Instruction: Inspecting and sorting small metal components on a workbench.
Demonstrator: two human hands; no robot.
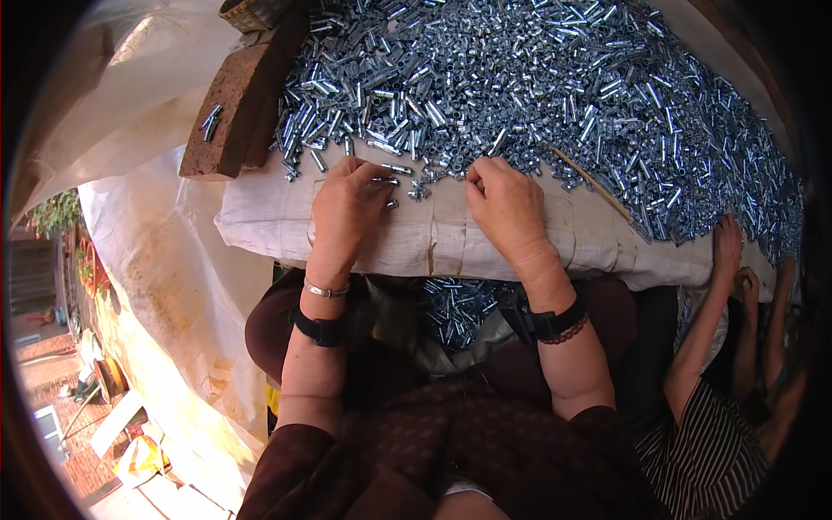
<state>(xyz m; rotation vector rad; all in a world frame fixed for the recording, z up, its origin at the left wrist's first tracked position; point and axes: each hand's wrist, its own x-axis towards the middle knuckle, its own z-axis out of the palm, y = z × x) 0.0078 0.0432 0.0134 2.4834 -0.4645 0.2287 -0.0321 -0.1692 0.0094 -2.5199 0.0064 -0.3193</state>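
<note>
A big heap of shiny silver-blue metal tubes (485,87), short and long, covers the cloth-topped work surface (485,238). At the heap's near edge my left hand (347,208) is closed in a pinch, and a small metal tube (384,181) sticks out from its fingertips. A few loose metal pieces (419,189) lie on the cloth between my two hands. My right hand (513,208) rests on the cloth against the heap, its fingers curled together; whatever they grip, if anything, is hidden.
Bricks (218,117) bound the heap at the left, with a couple of tubes on top. A thin wooden stick (598,186) lies to the right. More tubes (464,308) sit below the edge, between my knees. Other people's hands (726,243) work at the far right.
</note>
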